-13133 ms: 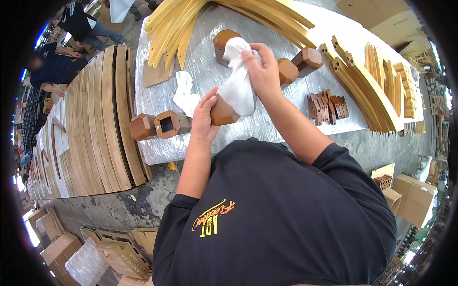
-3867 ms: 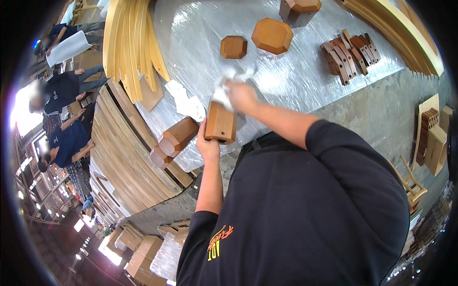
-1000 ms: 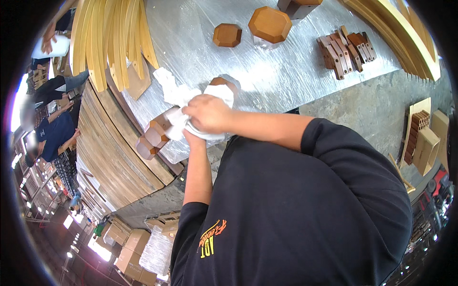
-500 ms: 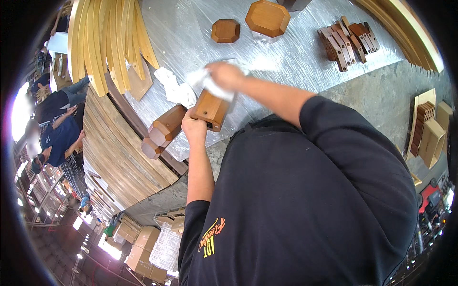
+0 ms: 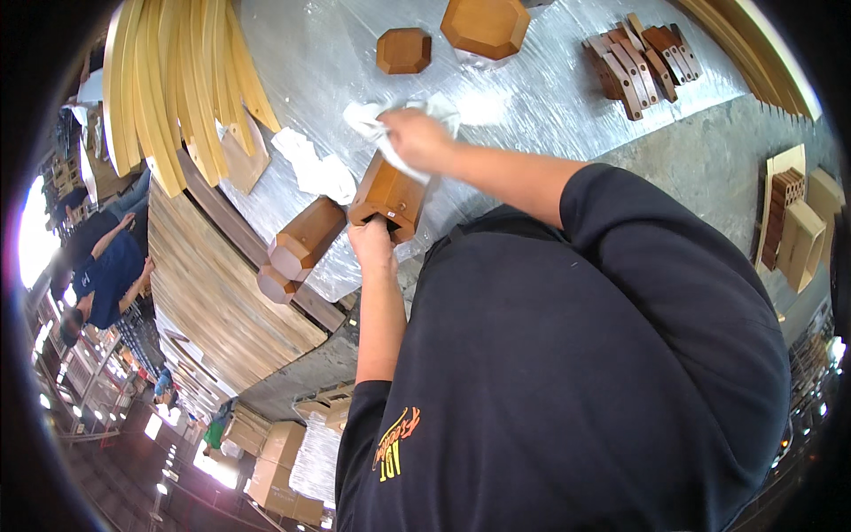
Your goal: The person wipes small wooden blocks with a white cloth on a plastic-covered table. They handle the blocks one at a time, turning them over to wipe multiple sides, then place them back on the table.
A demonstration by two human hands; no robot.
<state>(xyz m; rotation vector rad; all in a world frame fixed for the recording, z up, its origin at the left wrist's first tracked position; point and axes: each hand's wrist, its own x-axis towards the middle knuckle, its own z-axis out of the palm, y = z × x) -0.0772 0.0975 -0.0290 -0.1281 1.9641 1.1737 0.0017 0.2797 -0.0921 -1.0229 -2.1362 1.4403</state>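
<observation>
A brown wooden furniture leg (image 5: 392, 188), blocky with bevelled edges, lies tilted in front of me. My left hand (image 5: 372, 239) grips its near end, some fingers hidden in the dark opening there. At the leg's far end my right hand (image 5: 418, 140) is closed on a white cloth (image 5: 439, 109), part of which lies against the wood. Just left rests a second wooden leg (image 5: 312, 232), with a smaller octagonal wooden piece (image 5: 277, 285) at its near end. A crumpled white cloth (image 5: 310, 168) lies beyond them on the plastic-covered table (image 5: 337, 53).
Two octagonal wooden pieces, one small (image 5: 403, 51) and one large (image 5: 486, 27), sit at the far side. Dark wooden brackets (image 5: 640, 66) are grouped far right. Long curved slats (image 5: 173, 80) and a planked wooden surface (image 5: 226, 275) occupy the left. A co-worker (image 5: 111, 275) stands beyond.
My left hand has shifted from the leg's side to its near end, fingers now in the opening. The leg has turned, showing that end more. The right hand still holds the cloth.
</observation>
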